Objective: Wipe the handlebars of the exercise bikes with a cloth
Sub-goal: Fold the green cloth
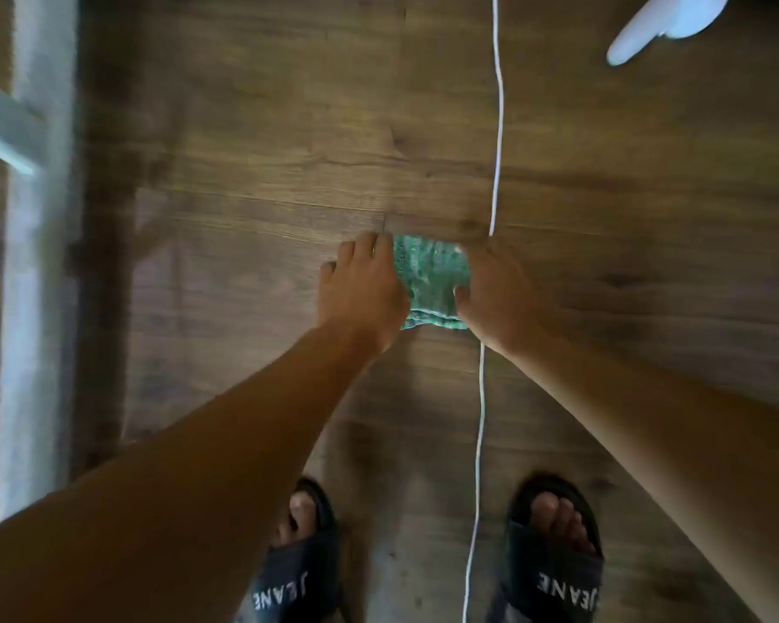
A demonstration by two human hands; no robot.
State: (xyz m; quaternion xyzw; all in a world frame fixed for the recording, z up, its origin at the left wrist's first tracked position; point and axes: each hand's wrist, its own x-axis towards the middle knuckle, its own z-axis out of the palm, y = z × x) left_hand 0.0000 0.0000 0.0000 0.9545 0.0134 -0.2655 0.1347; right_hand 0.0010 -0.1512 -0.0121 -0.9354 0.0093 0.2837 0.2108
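A green cloth [430, 281] is stretched between both hands over the wooden floor, in the middle of the head view. My left hand [360, 290] grips its left edge, fingers curled over the fabric. My right hand [495, 294] grips the right edge, the thumb pressed on the cloth. Both arms reach forward and down. No exercise bike handlebar can be made out in this blurred view.
A thin white cord [495, 128] runs down the floor past my right hand and between my feet in black slides [554, 555]. A blurred white frame [37, 263] stands at the left. A white object [662, 24] juts in at the top right.
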